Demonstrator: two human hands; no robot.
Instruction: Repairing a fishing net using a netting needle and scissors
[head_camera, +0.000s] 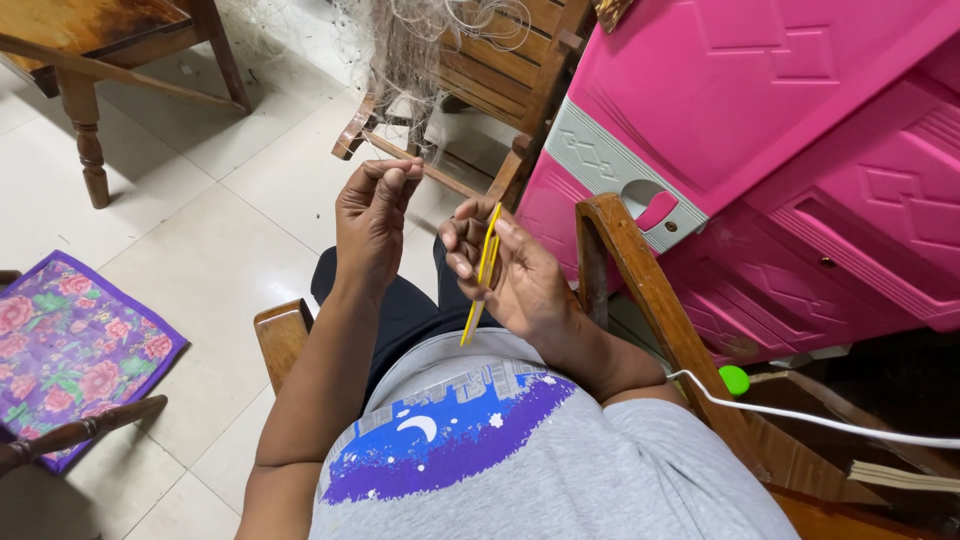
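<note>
My right hand (510, 275) gripping a thin yellow netting needle (481, 272) above my lap, my left hand (372, 222) pinching fine thread, fingertips together, pale fishing net (405, 40) draped over the wooden chair (500, 70) ahead, pink cabinet (780, 150) beside me

We hold our left hand (372, 222) raised, fingertips pinched together; our right hand (510, 272) curls beside it, palm inward, fingers bent.
</note>
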